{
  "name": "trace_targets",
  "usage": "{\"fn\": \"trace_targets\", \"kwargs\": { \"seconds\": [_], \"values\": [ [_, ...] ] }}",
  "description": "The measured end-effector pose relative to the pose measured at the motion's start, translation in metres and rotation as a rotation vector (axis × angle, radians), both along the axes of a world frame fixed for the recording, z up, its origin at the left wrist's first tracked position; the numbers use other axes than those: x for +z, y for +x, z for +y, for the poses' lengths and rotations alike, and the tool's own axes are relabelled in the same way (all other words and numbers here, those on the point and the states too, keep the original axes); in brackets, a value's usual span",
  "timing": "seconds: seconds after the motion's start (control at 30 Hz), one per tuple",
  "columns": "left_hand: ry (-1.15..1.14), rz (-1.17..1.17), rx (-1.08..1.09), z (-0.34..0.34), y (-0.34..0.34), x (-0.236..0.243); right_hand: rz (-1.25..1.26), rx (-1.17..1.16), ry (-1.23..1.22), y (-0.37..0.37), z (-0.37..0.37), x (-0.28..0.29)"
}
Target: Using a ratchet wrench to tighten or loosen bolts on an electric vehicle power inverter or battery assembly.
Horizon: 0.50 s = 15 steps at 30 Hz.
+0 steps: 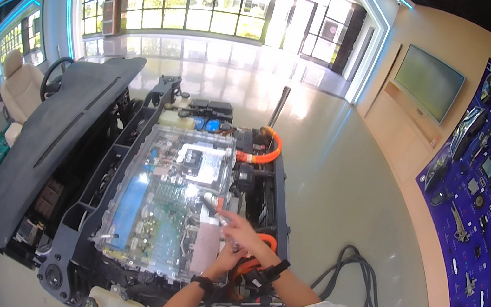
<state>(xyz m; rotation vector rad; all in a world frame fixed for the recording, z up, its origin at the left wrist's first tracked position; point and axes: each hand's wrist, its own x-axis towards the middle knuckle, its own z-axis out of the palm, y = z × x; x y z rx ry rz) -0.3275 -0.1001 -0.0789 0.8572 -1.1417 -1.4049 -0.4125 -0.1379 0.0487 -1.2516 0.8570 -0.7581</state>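
In front of me is a wide housing with a clear cover (144, 202); green circuit boards (168, 215) and a blue panel (130, 206) show through it. My right hand (240, 232) is at its right edge, fingers closed around what looks like a hand tool with a dark handle (209, 204) and a silvery part; its exact kind is unclear. My left hand (227, 259) is just below, nearly touching the right, its fingers curled at a small metallic piece that I cannot make out. Orange cables (268, 242) run beside and partly under both hands.
Left of the housing stands a dark dashboard (64, 125) with a steering wheel (56, 73) and beige seat (19, 79). Another orange cable (271, 151) loops at the far right of the chassis. Black cables (368, 289) lie on the floor, near a wall with a screen (429, 83) and purple parts board (484, 185).
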Motion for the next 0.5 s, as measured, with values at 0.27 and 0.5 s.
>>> {"fn": "trace_targets", "kwargs": {
  "seconds": [0.27, 0.5],
  "values": [
    [-0.026, -0.151, -0.069, 0.025, 0.004, 0.007, -0.261, -0.522, 0.155, -0.03, 0.109, -0.02],
    [0.064, -0.301, -0.025, 0.031, 0.007, 0.025, -0.225, -0.584, -0.009, -0.016, 0.123, -0.023]
  ]
}}
